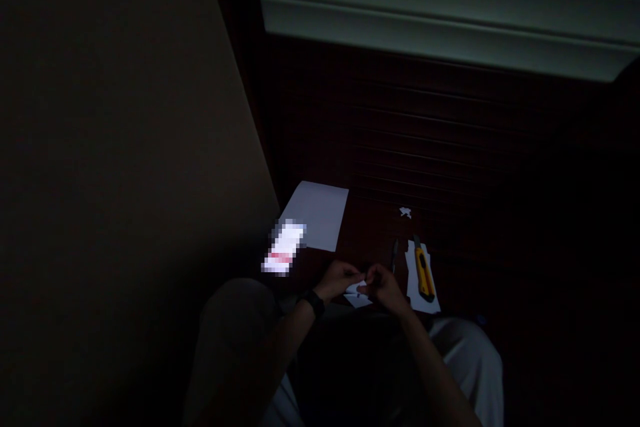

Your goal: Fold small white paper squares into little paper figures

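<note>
The person's left hand [338, 278] and right hand [384, 287] meet over the near edge of the dark worktop [367, 227], their fingers closed on a small white paper [359, 300] that juts out below them toward the lap. The light is poor, so the exact grip of each fingertip is hard to make out, though both hands seem to pinch the piece. A dark wristband [314, 303] circles the wrist behind the left fingers. Just beyond the right fingers lies a dark pen [395, 253]; farther right, a yellow cutter [425, 275] rests on white paper pieces [415, 288]. Well beyond the fingers, slightly to the right, sit some white scraps [405, 212]. Beyond and left of the left fingers lies a large white sheet [324, 217], with a glowing, pixelated screen [284, 252] overlapping its near left corner
</note>
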A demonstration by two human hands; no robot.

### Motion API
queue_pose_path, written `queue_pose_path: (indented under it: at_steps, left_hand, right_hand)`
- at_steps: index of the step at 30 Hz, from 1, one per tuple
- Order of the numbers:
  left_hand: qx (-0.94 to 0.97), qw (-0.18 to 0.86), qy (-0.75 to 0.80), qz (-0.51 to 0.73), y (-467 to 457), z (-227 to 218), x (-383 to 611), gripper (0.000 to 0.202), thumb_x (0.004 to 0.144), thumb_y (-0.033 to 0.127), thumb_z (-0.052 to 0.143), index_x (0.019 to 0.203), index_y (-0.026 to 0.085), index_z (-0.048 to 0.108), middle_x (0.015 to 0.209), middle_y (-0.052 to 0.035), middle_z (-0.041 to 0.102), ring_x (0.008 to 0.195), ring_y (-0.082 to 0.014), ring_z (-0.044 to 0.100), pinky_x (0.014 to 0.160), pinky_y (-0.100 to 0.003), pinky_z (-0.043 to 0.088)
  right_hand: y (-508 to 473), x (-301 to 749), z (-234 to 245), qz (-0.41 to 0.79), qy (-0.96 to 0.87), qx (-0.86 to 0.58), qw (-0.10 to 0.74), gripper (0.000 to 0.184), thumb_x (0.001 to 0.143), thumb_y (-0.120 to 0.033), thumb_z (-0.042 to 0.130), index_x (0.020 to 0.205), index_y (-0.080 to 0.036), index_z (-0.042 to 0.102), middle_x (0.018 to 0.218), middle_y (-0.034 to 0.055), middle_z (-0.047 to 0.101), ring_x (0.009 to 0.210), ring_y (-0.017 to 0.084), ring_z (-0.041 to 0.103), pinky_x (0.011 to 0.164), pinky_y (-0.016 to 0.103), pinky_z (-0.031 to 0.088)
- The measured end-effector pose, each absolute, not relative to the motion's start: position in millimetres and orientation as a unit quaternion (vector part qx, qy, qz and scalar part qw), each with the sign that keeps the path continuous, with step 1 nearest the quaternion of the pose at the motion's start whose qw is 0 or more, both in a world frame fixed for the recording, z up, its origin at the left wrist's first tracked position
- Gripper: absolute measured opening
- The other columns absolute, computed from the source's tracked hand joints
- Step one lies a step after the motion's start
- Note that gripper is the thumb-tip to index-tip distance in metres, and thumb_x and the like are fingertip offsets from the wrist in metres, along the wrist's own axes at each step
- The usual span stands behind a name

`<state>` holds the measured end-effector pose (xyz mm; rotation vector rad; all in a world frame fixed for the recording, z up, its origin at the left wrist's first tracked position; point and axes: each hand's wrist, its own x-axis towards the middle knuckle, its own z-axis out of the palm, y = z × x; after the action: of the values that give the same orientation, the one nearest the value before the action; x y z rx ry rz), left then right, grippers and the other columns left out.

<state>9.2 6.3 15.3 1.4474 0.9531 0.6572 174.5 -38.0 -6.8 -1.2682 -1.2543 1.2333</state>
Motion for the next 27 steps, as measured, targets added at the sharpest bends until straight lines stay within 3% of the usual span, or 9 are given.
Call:
queue_pose_path:
  at_steps: [9, 27]
  left_hand:
    - [0.629, 0.597, 0.406, 0.291, 4.6, 18.0, 10.3, 0.038, 0.068, 0.045, 0.064, 0.075, 0.008, 0.07, 0.068, -0.0071, 0.066, 0.061, -0.0132, 0.055, 0.056, -0.022, 0.038]
    - [0.646, 0.578, 0.411, 0.283, 3.7, 13.6, 14.1, 0.035, 0.069, 0.043, 0.063, 0.076, 0.01, 0.071, 0.073, -0.0072, 0.068, 0.067, -0.0155, 0.058, 0.06, -0.023, 0.041]
  right_hand:
    - [-36.4, 174.8, -3.6, 0.513, -0.52, -0.513, 0.452, 0.039, 0.054, -0.023, 0.075, 0.073, -0.022, 0.041, 0.068, -0.005, 0.051, 0.061, 0.013, 0.05, 0.052, 0.023, 0.041]
    - [-36.8, 172.9, 7.3, 0.545, -0.466, -0.526, 0.457, 0.039, 0.049, -0.023, 0.073, 0.065, -0.022, 0.038, 0.058, -0.0073, 0.046, 0.049, 0.009, 0.04, 0.042, 0.02, 0.032]
